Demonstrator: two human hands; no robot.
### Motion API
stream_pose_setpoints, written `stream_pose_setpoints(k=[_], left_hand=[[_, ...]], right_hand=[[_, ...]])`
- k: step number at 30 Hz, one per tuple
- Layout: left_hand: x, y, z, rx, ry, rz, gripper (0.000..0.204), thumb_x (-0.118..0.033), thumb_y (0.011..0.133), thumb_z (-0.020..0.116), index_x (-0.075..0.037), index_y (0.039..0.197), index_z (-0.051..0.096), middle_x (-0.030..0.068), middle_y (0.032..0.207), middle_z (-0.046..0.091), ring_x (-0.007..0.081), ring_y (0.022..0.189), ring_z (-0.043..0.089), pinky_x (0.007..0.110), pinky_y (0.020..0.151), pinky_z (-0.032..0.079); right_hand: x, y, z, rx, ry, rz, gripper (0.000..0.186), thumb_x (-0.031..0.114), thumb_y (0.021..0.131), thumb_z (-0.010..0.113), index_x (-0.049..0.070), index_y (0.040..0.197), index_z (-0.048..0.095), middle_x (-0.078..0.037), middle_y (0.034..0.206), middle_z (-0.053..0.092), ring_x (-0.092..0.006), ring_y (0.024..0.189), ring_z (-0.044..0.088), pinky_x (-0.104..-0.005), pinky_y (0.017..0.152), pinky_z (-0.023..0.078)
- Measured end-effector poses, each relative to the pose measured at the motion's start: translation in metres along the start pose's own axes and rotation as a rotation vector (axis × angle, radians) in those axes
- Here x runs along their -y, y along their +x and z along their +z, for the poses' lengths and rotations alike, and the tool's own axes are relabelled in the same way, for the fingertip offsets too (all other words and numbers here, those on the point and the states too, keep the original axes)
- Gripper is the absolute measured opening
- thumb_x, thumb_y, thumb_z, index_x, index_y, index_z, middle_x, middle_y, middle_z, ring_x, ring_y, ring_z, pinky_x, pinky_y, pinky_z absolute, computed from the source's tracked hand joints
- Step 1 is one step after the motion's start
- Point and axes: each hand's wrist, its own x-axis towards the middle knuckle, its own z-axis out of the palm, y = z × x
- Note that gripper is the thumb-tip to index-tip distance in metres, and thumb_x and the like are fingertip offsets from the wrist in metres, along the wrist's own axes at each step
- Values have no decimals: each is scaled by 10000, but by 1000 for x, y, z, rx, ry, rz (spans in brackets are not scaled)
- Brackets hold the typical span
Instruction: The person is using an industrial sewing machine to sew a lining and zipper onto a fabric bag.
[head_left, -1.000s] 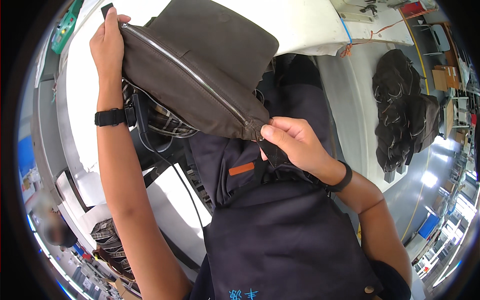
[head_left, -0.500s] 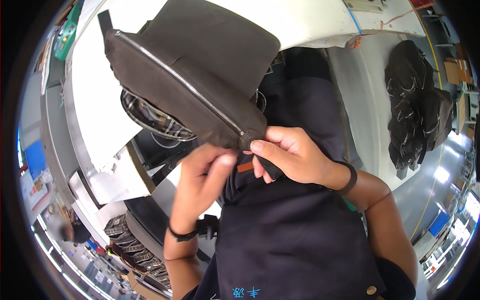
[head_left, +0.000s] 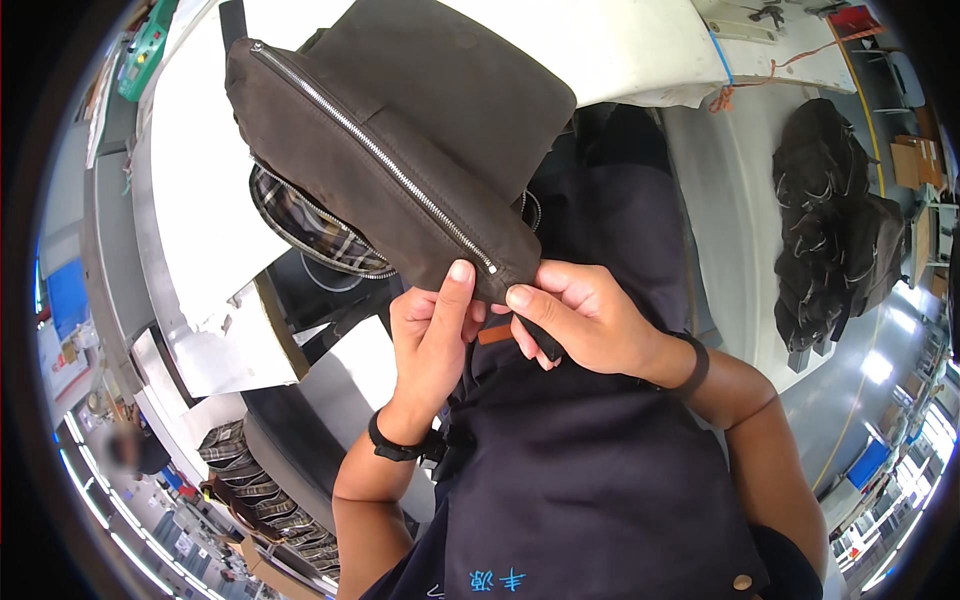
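A dark brown bag with a long silver zipper slants from the white worktable toward me. Its zipper is closed, while a second opening at the side gapes and shows plaid lining. My left hand pinches the near edge of the bag beside the zipper's lower end, thumb on top, fingers underneath. At the bag's near corner, my right hand grips with its thumb on top, where a short black strap hangs down. An orange-brown tab lies between the hands.
The white worktable spreads under the bag's far end. Several dark bags are piled on a pale surface at the right. Plaid-lined pieces are stacked at the lower left. A green device stands far left, and another person is beyond.
My left hand has moved up and its thumb now presses on the bag beside the zipper end. The bag has shifted slightly right; my right hand keeps its grip.
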Motion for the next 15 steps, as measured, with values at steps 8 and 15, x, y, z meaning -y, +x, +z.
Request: stream_pose_setpoints(k=[8,15], left_hand=[[-1,4,11,190,-102,28,259,-194,1079,617,40,1070,729,54,911,725,105,754,667,263,674,544],[14,5,10,78,-92,67,187,-130,1046,660,39,1079,735,62,977,756,108,813,697,273,742,586]], right_hand=[[-12,0,-10,-21,73,58,360,296,1136,486,3,963,607,-68,736,660,-88,581,588,-245,525,473],[-10,1,-6,-10,-21,51,379,297,1140,469,4,936,594,-75,738,664,-97,584,596,-247,529,479]])
